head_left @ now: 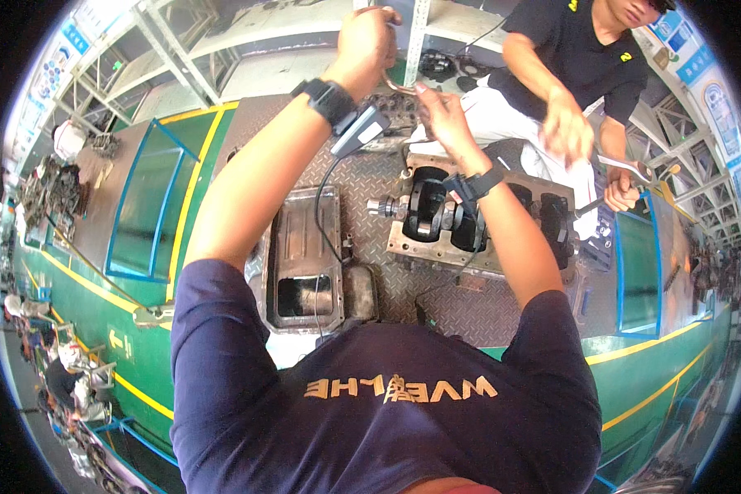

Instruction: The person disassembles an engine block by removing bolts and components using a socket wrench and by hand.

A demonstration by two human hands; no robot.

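Both my hands are raised beyond the far side of an engine block. A thin, curved, copper-coloured metal strip spans the gap between them. My right hand pinches one end of it between thumb and fingers. Higher up and to the left, my left hand is curled closed close to the strip's other end; what lies inside its fingers is hidden. Below my right wrist the block lies with its open side up, and a crankshaft shows in it, its snout sticking out at the left.
An oil pan lies left of the block on the patterned metal platform. Behind my hands rests a dark engine casting. At the right a co-worker's hand is by a silver tool. A black cable hangs from my left wrist.
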